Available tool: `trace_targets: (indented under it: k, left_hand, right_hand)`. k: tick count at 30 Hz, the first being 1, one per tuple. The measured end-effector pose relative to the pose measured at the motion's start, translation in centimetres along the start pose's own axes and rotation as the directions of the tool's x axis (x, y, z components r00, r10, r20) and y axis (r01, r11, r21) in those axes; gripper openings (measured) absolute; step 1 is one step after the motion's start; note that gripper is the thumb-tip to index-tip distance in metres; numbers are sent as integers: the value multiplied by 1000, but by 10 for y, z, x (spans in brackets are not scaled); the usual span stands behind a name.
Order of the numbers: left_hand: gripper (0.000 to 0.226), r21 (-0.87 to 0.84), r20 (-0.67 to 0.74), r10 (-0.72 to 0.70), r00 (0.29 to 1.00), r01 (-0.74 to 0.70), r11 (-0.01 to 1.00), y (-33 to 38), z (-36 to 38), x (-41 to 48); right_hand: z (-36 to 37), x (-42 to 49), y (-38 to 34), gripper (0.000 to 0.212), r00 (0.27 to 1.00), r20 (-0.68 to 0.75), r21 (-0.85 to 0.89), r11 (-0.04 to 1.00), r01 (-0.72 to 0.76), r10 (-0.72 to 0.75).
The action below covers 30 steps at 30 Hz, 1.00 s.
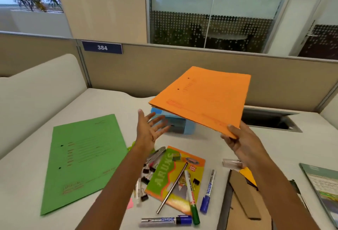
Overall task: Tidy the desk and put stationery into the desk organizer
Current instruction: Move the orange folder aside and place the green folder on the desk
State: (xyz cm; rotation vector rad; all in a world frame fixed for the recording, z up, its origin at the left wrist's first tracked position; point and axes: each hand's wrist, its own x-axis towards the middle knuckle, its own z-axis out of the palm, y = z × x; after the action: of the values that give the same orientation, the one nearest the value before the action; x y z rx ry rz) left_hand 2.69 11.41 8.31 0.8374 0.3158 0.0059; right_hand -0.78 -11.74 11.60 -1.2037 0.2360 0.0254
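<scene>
Blue marker [166, 220] is lying nearside of the left hand [149, 131], which is spreading wide, empty; right hand [239, 142] is gripping orange folder [203, 98] by its corner.

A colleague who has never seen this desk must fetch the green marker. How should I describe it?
On the white desk, find the colourful notebook right of the flat green folder. The green marker lies across its right edge, cap toward the person. It alone has a white barrel and green cap; both blue-capped markers nearby have silver barrels.
</scene>
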Motion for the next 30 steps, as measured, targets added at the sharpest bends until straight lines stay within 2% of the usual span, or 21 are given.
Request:
trace_targets:
  k: [1, 3, 5, 8, 10, 15, 19, 24, 30]
  left_hand:
    - [55, -95, 9, -19, 1000, 20, 995, 13, -10, 4]
    - [48, -141, 66, -28, 997, 38, 989, 38, -30, 9]
    - [34, -63, 114, -37, 993, 44, 997, 56, -46, 11]
    - [16, 139, 22, -3, 1000, 0, 990, 72, -66, 16]
    - [20, 238, -16, 40, 999, -35, 971, 77, -79, 19]
    - [39, 291, -62, 112, 992, -89, 953, 90, -112, 34]
    - [42, 275, -161, 156, 975, -107, 955, 98, -133, 47]
    - [45, 241, -313, 193, 930, -118, 963, 108, -162, 69]
    - [49, 206, -453, 199, 869, -115, 972, 115, -197, 91]
  right_hand:
    - [11, 2, 5, 36, 999, 34, -35, 999, -18, 19]
    - [31, 5, 16, 38, 995, 84, -109, 993, -38, 47]
    - [48, 9, 25, 38, 989, 125, -161, 986, -52, 73]
    - [68, 16, 36, 35, 978, 176, -211, 974, -78, 116]
    - [79, 22, 43, 34, 970, 203, -249, 965, -84, 137]
    - [109, 40, 67, 33, 977, 172, -299, 952, -69, 125]
    - [136, 55, 86, 23, 982, 148, -333, 941, -62, 117]
    - [167, 72, 109, 35, 977, 142, -379, 921, -93, 157]
    - [201, 92, 139, 37, 979, 159, -592, 806, -7, 126]
